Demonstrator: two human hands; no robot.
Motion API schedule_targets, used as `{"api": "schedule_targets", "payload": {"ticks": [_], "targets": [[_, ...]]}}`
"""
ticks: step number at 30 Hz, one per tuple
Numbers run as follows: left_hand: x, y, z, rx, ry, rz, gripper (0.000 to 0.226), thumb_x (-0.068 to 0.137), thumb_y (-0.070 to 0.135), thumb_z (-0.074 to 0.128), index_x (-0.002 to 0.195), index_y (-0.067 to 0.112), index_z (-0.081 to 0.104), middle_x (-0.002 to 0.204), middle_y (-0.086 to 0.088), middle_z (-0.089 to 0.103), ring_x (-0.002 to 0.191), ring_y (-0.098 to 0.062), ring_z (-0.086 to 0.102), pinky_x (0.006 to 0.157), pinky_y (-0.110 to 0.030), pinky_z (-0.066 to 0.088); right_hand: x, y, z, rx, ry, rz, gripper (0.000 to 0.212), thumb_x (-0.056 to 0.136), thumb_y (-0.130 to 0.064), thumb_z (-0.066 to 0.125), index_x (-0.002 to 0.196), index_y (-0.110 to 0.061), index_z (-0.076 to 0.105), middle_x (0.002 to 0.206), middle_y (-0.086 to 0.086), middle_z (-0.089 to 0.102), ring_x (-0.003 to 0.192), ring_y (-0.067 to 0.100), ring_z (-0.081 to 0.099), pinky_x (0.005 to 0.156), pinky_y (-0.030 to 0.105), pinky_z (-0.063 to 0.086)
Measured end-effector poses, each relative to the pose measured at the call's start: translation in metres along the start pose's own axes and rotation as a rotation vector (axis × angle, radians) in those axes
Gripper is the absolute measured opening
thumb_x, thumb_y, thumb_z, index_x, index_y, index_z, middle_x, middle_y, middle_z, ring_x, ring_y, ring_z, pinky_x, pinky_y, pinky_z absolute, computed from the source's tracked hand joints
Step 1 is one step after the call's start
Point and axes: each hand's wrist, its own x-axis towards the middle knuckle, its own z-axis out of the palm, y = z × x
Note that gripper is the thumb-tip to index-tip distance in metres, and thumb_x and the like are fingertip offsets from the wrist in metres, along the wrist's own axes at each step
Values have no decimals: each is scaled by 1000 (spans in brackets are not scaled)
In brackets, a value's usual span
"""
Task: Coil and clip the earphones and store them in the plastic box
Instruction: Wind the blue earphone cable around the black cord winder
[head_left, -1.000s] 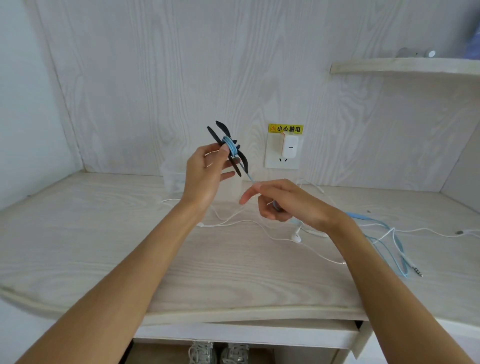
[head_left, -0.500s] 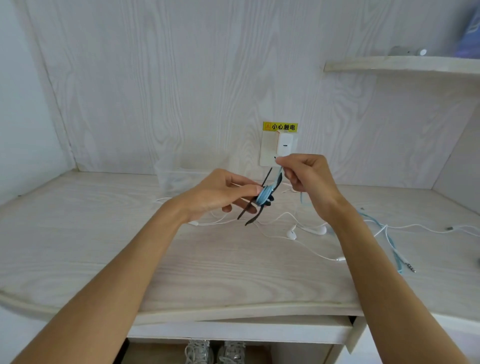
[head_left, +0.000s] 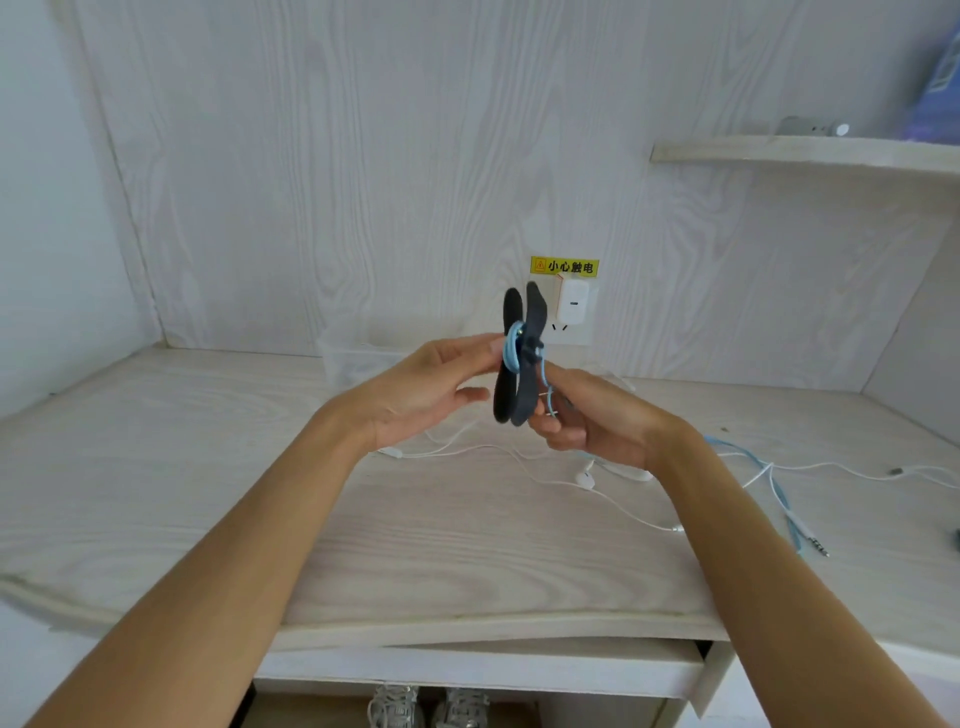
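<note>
Wooden desk (head_left: 208, 493) is filling the lower half of the view, its left and right ends running out of frame. Wall shelf (head_left: 810, 153) at upper right is cut off by the edge; the objects sitting on it are blurred and unidentifiable. Clear plastic box (head_left: 358, 364) is standing at the back of the desk against the wall, its right side hidden behind the left hand; its contents cannot be made out.

Left hand (head_left: 431, 389) is pinching the black clip (head_left: 519, 358) near its middle, holding it well above the desk in front of the wall socket with white charger (head_left: 573, 301). The clip's long axis is running nearly vertical, two flat black arms pointing up and two pointing down, splayed slightly apart. Blue earphone cable (head_left: 511, 348) is sitting wound in a small tight coil around the clip's centre, with a strand trailing down into the right hand (head_left: 592, 415), whose fingers are curling around it just beside the clip's lower arms. The rest of the blue cable is passing behind the right forearm and reappearing on the desk at right, ending in a jack plug (head_left: 820, 546).

White earphones (head_left: 587, 480) are lying loose on the desk below the hands, partly hidden by the wrists. Shoes (head_left: 426, 706) are showing under the desk, cut off at the bottom edge.
</note>
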Motion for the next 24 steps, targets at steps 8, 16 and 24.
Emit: {"api": "schedule_targets", "payload": {"ticks": [8, 16, 24], "targets": [[11, -1, -2, -391, 347, 119, 35, 98, 26, 47, 122, 6, 61, 112, 1, 69, 103, -10, 66, 84, -22, 54, 9, 8, 18, -113, -92, 81, 56, 96, -59, 17, 89, -16, 51, 50, -6, 31, 45, 8, 15, 49, 26, 13], [12, -10, -18, -394, 843, 143, 22, 97, 17, 53, 108, 3, 66, 92, -3, 70, 83, -9, 68, 68, -20, 57, 4, -1, 12, -176, 267, -312, 44, 100, -28, 41, 61, -15, 57, 48, -8, 31, 47, 7, 25, 48, 17, 23], [14, -10, -10, -316, 890, 141, 22, 97, 16, 52, 104, 1, 66, 88, -4, 70, 77, -8, 69, 65, -16, 55, -3, -3, 16, -311, 43, -286, 47, 97, -22, 46, 52, -12, 53, 49, -5, 27, 49, 10, 23, 53, 23, 22]]}}
